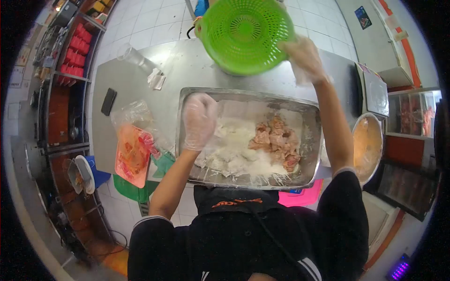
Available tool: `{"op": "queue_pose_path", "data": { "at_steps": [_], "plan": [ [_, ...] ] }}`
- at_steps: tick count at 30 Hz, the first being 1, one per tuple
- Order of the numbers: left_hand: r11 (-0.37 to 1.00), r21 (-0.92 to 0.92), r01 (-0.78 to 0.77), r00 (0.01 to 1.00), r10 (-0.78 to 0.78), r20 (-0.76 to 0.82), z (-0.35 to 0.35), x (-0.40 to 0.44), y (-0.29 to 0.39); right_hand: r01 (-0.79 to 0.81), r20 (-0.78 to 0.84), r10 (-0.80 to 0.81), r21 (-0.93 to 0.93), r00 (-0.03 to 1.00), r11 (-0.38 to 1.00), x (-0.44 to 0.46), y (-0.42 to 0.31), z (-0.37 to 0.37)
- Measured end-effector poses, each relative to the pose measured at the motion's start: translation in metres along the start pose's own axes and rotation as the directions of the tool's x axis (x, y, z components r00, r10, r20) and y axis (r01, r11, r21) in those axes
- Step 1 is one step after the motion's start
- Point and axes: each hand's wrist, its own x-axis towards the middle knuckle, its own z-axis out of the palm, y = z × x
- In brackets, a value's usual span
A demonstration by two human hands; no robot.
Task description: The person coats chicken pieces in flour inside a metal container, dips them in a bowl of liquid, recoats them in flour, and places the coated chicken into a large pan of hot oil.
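Observation:
My right hand (304,58), in a clear plastic glove, grips the right rim of a green colander (246,35). The colander is held up beyond the far side of a metal tray (309,140), its perforated inside facing me. White flour (229,150) covers much of the tray's bottom. Raw meat pieces (279,143), partly dusted, are heaped right of centre in it. Over the tray's left part is my left hand (200,122), also gloved; its fingers are blurred and partly turned away, so whether they hold anything is unclear.
On the steel table (166,54) are a pink tray (133,157) with red residue, a plastic bag (136,117), a black phone (108,101) and a clear cup (131,55). At right stands a large bowl (368,145) of orange-tan contents beside a boxy device (372,91).

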Motion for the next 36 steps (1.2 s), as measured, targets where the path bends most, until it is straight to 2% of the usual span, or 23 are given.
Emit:
{"op": "queue_pose_path", "data": {
  "at_steps": [1,3,4,5,6,7,10,11,12,15,16,18,20,21,22,23,24,26,27,29,32,33,36],
  "plan": [
    [1.000,0.013,0.004,1.000,-0.004,-0.003,0.003,-0.014,-0.015,-0.007,0.047,0.000,0.150,0.999,0.989,0.019,0.010,0.018],
    [0.830,0.237,-0.504,0.823,0.378,0.425,0.016,-0.041,-0.051,-0.023,0.090,0.016,0.074,0.996,0.997,0.025,-0.005,0.033],
    [0.832,0.239,-0.500,0.823,0.372,0.428,0.019,-0.049,-0.062,-0.038,0.131,0.040,-0.018,0.991,0.999,0.026,-0.012,0.040],
    [0.845,0.269,-0.462,0.769,0.231,0.596,0.020,-0.054,-0.070,-0.042,0.136,0.044,-0.020,0.990,0.999,0.018,-0.019,0.048],
    [0.854,0.302,-0.424,0.677,0.078,0.732,0.023,-0.059,-0.078,0.050,-0.040,-0.058,-0.164,0.998,0.985,-0.002,-0.023,0.055],
    [0.865,0.295,-0.406,0.677,0.069,0.733,0.025,-0.062,-0.081,0.116,-0.187,-0.183,-0.319,0.965,0.941,-0.030,-0.028,0.063],
    [0.903,0.310,-0.298,0.734,0.010,0.679,0.012,-0.057,-0.078,0.472,0.352,-0.325,-0.517,0.878,0.714,-0.157,0.012,0.093],
    [0.902,0.297,-0.313,0.762,0.052,0.646,-0.008,-0.049,-0.061,0.161,0.562,0.163,-0.482,0.811,0.861,-0.190,0.007,0.104],
    [0.900,0.286,-0.330,0.787,0.095,0.610,-0.018,-0.045,-0.053,0.256,0.712,0.113,-0.390,0.693,0.885,-0.215,0.018,0.111],
    [0.972,0.147,-0.186,0.840,0.079,0.537,-0.017,-0.059,-0.056,0.246,0.584,0.040,-0.402,0.810,0.882,-0.284,0.068,0.158],
    [0.971,0.150,-0.187,0.835,0.077,0.545,-0.014,-0.064,-0.055,0.360,0.417,-0.157,-0.469,0.895,0.807,-0.291,0.072,0.165],
    [1.000,0.016,0.023,0.872,-0.028,0.488,-0.003,-0.072,-0.049,0.434,0.231,-0.370,-0.553,0.900,0.711,-0.304,0.078,0.165],
    [0.959,-0.006,-0.284,0.842,0.253,0.476,0.027,-0.090,-0.086,0.110,0.543,0.196,-0.479,0.816,0.871,-0.302,0.085,0.163],
    [0.960,0.208,-0.189,0.748,0.004,0.663,0.019,-0.091,-0.063,0.085,0.565,0.230,-0.476,0.792,0.875,-0.298,0.080,0.162],
    [0.979,0.153,-0.134,0.803,0.017,0.596,0.027,-0.096,-0.067,0.109,0.552,0.175,-0.443,0.815,0.890,-0.294,0.070,0.159],
    [0.971,0.215,-0.104,0.608,-0.109,0.787,0.034,-0.092,-0.073,0.124,0.546,0.130,-0.404,0.827,0.906,-0.287,0.060,0.157],
    [0.974,0.070,-0.215,0.828,0.144,0.542,0.040,-0.111,-0.086,0.136,0.548,0.092,-0.361,0.832,0.923,-0.278,0.052,0.157],
    [0.995,0.097,-0.015,0.854,-0.037,0.519,0.020,-0.094,-0.049,0.142,0.573,0.057,-0.296,0.817,0.944,-0.256,0.032,0.163],
    [0.989,-0.141,0.053,0.935,0.001,0.356,0.031,-0.101,-0.056,0.140,0.592,0.050,-0.270,0.804,0.953,-0.247,0.021,0.166],
    [0.904,-0.404,-0.142,0.927,0.264,0.266,0.028,-0.097,-0.060,0.144,0.626,0.042,-0.243,0.779,0.959,-0.238,0.006,0.170],
    [0.939,-0.294,-0.176,0.858,0.293,0.422,0.015,-0.097,-0.048,0.121,0.658,0.043,-0.201,0.751,0.972,-0.232,-0.009,0.163],
    [0.900,-0.427,-0.084,0.900,0.253,0.356,0.014,-0.100,-0.045,0.111,0.667,0.041,-0.184,0.744,0.977,-0.230,-0.013,0.161],
    [0.886,-0.439,-0.148,0.892,0.311,0.328,0.011,-0.096,-0.034,0.065,0.678,0.046,-0.138,0.734,0.988,-0.221,-0.026,0.146]
  ]
}}
